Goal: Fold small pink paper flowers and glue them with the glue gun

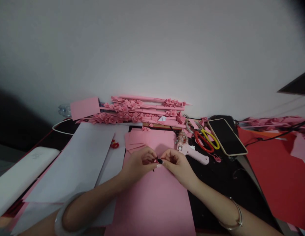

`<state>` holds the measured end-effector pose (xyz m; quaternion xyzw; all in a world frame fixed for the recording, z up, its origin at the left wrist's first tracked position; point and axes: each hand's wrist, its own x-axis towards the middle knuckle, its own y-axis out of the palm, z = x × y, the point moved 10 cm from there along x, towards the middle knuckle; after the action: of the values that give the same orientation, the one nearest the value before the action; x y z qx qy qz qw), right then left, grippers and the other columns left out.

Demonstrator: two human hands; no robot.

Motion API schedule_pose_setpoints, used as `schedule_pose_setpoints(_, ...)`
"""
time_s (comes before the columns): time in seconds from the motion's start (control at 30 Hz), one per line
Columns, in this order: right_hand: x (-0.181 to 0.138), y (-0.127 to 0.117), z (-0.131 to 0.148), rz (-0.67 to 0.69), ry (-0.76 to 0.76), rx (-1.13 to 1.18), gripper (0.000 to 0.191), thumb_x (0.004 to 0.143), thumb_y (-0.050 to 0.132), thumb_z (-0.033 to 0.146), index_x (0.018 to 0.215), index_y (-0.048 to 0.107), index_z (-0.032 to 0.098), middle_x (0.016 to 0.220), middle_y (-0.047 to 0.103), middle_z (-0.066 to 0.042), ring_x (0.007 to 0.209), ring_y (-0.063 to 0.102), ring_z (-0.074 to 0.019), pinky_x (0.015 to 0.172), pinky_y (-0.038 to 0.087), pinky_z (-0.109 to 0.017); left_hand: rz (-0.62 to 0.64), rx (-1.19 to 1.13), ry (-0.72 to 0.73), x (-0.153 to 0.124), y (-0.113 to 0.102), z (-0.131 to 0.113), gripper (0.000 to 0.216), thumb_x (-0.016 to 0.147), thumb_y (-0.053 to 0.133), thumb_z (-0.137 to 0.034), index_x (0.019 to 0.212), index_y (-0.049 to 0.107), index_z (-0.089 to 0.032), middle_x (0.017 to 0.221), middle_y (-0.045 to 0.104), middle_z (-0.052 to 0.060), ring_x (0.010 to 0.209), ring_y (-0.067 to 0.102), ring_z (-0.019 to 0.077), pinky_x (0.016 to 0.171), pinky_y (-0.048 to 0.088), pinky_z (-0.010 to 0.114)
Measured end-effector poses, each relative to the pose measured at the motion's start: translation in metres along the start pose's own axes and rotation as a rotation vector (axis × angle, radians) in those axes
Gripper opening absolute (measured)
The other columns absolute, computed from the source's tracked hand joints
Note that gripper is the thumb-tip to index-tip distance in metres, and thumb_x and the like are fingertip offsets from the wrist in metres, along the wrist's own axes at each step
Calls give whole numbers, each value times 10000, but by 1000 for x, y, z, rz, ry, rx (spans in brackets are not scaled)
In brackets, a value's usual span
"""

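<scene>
My left hand (pixel 144 160) and my right hand (pixel 175 162) meet fingertip to fingertip over a large pink paper sheet (pixel 154 203). Between them is a small, shiny black piece (pixel 160 161); a bit of pink shows beside it, and its kind is too small to tell. The fingers of both hands are closed in a pinch around it. Just beyond the hands lie smaller pink paper pieces (pixel 137 136). To the right of my right hand rests a pale pink glue gun (pixel 195 154), its nozzle end toward the back.
Scissors with red and yellow handles (pixel 204 141) and a phone (pixel 227 137) lie at the right, near red paper (pixel 277 173). Pink paper flower stems (pixel 132 109) line the wall. White sheets (pixel 76 164) and a white box-like object (pixel 24 177) are at the left.
</scene>
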<state>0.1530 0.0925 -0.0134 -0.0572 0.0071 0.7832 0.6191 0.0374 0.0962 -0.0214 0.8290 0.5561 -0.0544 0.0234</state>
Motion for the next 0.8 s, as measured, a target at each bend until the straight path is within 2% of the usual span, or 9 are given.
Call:
schedule_pose_setpoints(0.17, -1, 2, -6, 6, 16, -95, 157, 732, 662, 276, 685, 545, 183, 591, 432, 51, 537, 374, -104, 518, 272, -245, 27, 0, -22, 0, 4, 4, 256, 639, 707, -144, 779, 499, -193, 681, 655, -20, 626, 623, 140, 598, 474, 248)
schedule_pose_setpoints(0.4, -1, 1, -9, 35, 69, -172, 234, 750, 617, 318, 610, 477, 194, 532, 349, 74, 488, 270, -88, 473, 196, -240, 39, 32, -32, -1, 6, -1, 243, 637, 705, -162, 753, 495, -203, 689, 677, -10, 700, 650, 170, 644, 467, 259)
schedule_pose_setpoints(0.67, 1, -3, -6, -10, 43, -163, 242, 719, 642, 310, 608, 462, 192, 552, 369, 71, 516, 311, -91, 493, 230, -236, 27, 36, 2, 0, 4, -3, 230, 634, 703, -164, 751, 508, -192, 682, 663, -24, 701, 647, 161, 644, 456, 241)
schedule_pose_setpoints(0.8, 1, -1, -7, 31, 74, -147, 270, 725, 654, 351, 611, 472, 188, 544, 357, 77, 500, 287, -83, 479, 208, -235, 34, 26, -3, 1, 4, -1, 239, 640, 714, -168, 749, 504, -190, 667, 658, -22, 677, 642, 155, 624, 450, 239)
